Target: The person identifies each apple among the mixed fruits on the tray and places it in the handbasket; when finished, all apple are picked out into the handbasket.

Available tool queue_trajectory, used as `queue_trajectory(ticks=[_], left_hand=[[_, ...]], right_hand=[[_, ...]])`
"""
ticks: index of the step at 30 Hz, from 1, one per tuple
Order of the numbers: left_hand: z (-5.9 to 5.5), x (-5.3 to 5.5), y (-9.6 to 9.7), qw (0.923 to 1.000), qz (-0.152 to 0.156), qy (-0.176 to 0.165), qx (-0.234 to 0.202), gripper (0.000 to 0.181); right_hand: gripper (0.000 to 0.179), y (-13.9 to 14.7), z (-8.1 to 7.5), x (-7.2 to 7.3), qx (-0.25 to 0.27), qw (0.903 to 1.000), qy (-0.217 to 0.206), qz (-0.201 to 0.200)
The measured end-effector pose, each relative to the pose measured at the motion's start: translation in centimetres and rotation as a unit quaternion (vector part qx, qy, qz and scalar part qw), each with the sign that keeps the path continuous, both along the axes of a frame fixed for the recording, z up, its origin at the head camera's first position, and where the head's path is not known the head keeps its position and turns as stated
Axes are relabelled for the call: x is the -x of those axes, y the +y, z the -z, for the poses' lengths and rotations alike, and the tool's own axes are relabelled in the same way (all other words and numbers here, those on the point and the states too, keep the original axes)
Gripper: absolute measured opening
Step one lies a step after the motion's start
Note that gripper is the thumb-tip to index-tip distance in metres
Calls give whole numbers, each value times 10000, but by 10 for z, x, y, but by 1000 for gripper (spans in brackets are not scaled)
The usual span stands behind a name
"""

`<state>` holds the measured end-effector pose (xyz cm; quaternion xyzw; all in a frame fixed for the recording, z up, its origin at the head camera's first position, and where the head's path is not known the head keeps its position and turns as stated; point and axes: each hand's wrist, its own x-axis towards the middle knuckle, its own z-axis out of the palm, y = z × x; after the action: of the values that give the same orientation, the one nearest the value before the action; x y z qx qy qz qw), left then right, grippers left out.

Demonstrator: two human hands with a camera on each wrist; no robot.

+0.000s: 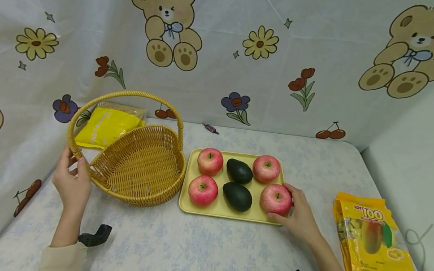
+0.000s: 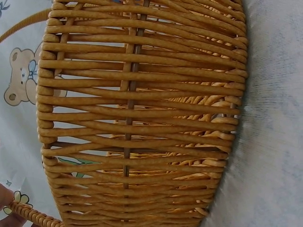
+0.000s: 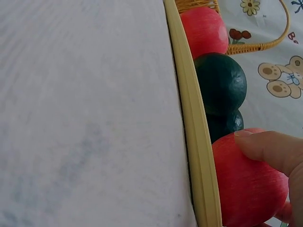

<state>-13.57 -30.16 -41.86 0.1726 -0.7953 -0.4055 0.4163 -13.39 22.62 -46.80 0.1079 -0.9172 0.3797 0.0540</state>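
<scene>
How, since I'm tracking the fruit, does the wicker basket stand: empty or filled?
Empty: the head view shows the wicker basket bare inside; four apples and two avocados lie outside it.

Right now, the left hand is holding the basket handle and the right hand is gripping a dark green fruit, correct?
Not quite: the right hand is gripping a red apple, as the head view shows. The left hand is indeed holding the basket handle.
</scene>
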Motion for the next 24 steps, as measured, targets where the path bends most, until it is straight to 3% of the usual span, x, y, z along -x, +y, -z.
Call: queue_trajectory(ticks=[11, 20, 24], left_hand=[[-1, 1, 0, 10000, 29, 41, -65, 43], [0, 1, -1, 10000, -17, -62, -52, 43], [0, 0, -1, 10000, -17, -50, -67, 43]], right_hand=[[90, 0, -7, 4, -129, 9995, -298, 40], [84, -11, -34, 9, -49, 9974, 652, -302], [84, -29, -52, 12, 143, 9958, 738, -516]])
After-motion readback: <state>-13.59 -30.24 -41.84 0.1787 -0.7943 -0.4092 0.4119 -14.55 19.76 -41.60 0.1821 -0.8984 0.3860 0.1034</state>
